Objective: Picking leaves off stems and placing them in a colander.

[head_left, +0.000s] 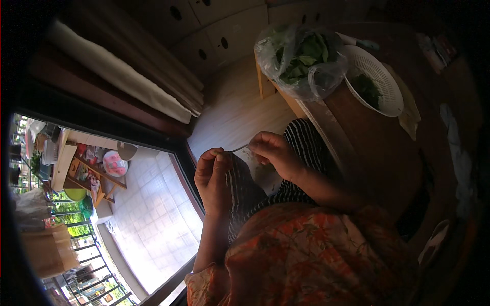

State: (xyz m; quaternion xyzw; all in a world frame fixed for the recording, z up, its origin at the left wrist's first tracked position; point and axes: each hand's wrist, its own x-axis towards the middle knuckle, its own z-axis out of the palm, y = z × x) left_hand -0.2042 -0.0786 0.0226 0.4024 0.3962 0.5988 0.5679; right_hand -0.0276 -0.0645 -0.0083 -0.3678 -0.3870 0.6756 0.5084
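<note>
Over my lap, a thin stem (239, 149) stretches between my two hands. My left hand (212, 176) pinches one end between thumb and fingertips. The other end is in the bent fingers of my right hand (275, 153), a short way to the right. Beyond my right hand, a clear plastic bag (329, 76) full of green leaves (309, 53) lies on the table's near corner. Beside it, a white slotted basket (385, 76) holds a small heap of leaves (367, 92).
The wooden table (352, 120) runs along my right. A knife-like tool (357, 41) with a pale green end lies behind the basket. On my left a dark door frame (184, 158) opens onto a bright tiled balcony (153, 214) with a wooden stool (99, 178). Drawers (214, 41) stand ahead.
</note>
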